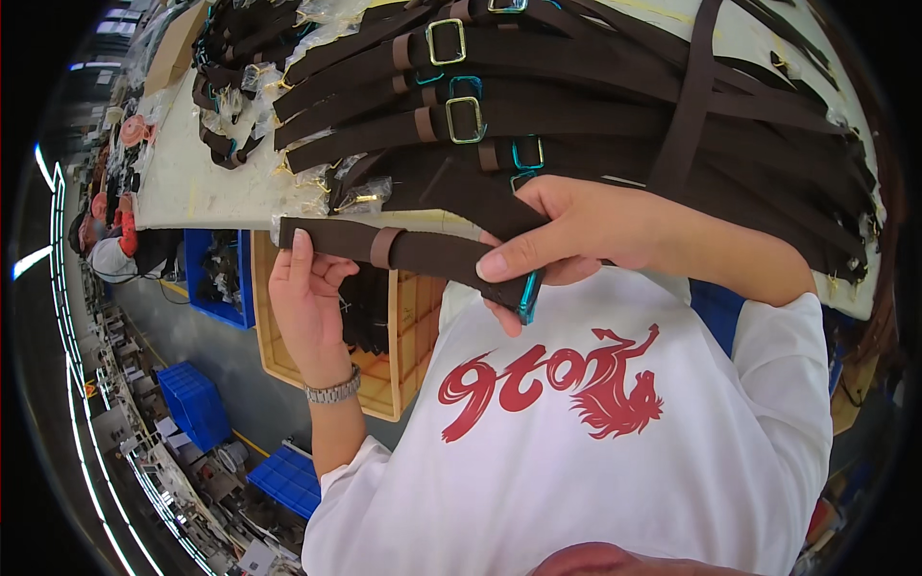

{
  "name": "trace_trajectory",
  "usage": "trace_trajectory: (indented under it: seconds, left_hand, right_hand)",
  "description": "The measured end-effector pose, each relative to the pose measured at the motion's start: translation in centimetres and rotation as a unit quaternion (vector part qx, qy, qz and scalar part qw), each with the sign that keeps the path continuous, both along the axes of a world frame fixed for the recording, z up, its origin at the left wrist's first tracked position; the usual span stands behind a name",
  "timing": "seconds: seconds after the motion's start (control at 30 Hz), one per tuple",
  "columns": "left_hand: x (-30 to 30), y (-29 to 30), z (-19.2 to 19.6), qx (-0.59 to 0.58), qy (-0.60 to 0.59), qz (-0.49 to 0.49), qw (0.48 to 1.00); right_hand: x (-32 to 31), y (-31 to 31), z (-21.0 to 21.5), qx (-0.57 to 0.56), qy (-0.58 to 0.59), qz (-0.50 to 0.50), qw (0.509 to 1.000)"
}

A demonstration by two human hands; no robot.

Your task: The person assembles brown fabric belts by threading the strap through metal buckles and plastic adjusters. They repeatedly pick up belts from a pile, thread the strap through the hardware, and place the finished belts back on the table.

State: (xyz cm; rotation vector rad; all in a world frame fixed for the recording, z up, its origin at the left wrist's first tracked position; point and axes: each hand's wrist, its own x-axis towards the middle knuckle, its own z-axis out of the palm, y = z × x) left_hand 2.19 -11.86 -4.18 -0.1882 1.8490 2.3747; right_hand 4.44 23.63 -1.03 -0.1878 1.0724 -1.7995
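A dark brown webbing strap [432, 253] with a tan loop [386, 248] stretches between my hands, just in front of the table edge. My left hand [312, 288], with a metal watch on its wrist, pinches the strap's left end between thumb and fingers. Farther right, my right hand [562, 235] grips the strap, its thumb lying on top. Beneath that thumb hangs a buckle [527, 298] edged in blue film, mostly seen side-on. More strap runs up behind the right hand toward the pile, and I cannot tell where it ends.
Layered brown straps with metal buckles [464, 120] cover the table [182, 163]. A yellow crate [408, 370] holding dark straps stands below its edge. Blue bins [192, 396] sit on the floor at left. Another person [115, 254] is at the far left.
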Motion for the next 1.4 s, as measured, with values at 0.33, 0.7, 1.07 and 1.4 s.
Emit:
trace_trajectory:
  seconds: [0.33,0.7,1.07,1.4]
  left_hand:
    - [1.6,9.0,5.3,-0.436,0.432,-0.315,0.724]
    - [1.7,11.1,-3.0,-0.436,0.411,-0.222,0.77]
    - [2.1,12.2,-1.7,-0.469,0.333,-0.252,0.778]
    - [1.5,11.8,5.9,-0.422,0.475,-0.3,0.712]
  right_hand:
    - [-0.1,-0.6,0.5,0.093,-0.053,-0.075,0.991]
    - [1.7,1.1,-0.2,0.043,-0.067,-0.159,0.984]
    - [2.8,0.2,-1.6,0.093,0.006,-0.291,0.952]
    - [3.6,-0.1,1.1,0.17,0.136,-0.313,0.924]
